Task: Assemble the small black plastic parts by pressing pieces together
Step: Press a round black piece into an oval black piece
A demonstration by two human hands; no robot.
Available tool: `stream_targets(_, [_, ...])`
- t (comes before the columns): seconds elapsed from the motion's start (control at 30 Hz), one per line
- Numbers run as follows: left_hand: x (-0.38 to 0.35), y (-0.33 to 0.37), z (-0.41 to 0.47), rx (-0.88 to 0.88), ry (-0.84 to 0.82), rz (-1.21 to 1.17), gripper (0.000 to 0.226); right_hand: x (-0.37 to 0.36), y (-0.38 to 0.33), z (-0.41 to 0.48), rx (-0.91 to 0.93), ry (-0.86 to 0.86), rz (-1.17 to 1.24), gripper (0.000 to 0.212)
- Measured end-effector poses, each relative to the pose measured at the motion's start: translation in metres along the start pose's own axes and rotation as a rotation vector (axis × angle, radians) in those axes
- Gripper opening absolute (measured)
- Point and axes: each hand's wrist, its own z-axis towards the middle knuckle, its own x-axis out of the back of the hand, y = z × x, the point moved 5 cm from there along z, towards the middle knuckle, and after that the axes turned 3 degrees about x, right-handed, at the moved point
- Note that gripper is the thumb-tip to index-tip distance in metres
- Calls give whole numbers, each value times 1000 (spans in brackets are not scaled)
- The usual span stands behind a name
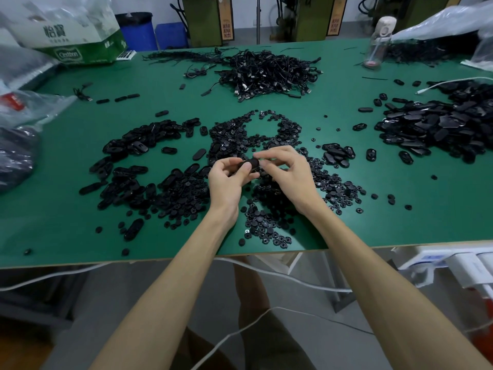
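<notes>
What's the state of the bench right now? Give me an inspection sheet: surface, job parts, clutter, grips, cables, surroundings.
Surface: green table, strewn with loose black pieces.
Job's things: one black part held above the table; small round pieces heaped mid-table; oval shells heaped to the left; a larger oval heap to the right.
Clutter: plastic bags, cardboard box, clear bottle.
Grips: left hand and right hand both pinch the black part.
Cables: black cable pile at the far side; white cable hanging under the table edge.
Surroundings: blue bins and green machines behind the table.
</notes>
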Motion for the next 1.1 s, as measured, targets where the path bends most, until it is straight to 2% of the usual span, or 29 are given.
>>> stream_targets(0.23, [-5,2,-2,-78,-58,111,16,-2,11,1,-82,9,-23,10])
stream_targets(0.5, [-13,1,-2,-217,-132,341,12,-1,14,1,-66,38,59,9])
stream_targets(1.1, [-11,3,-3,-176,-141,274,13,-1,16,1,-68,37,210,8])
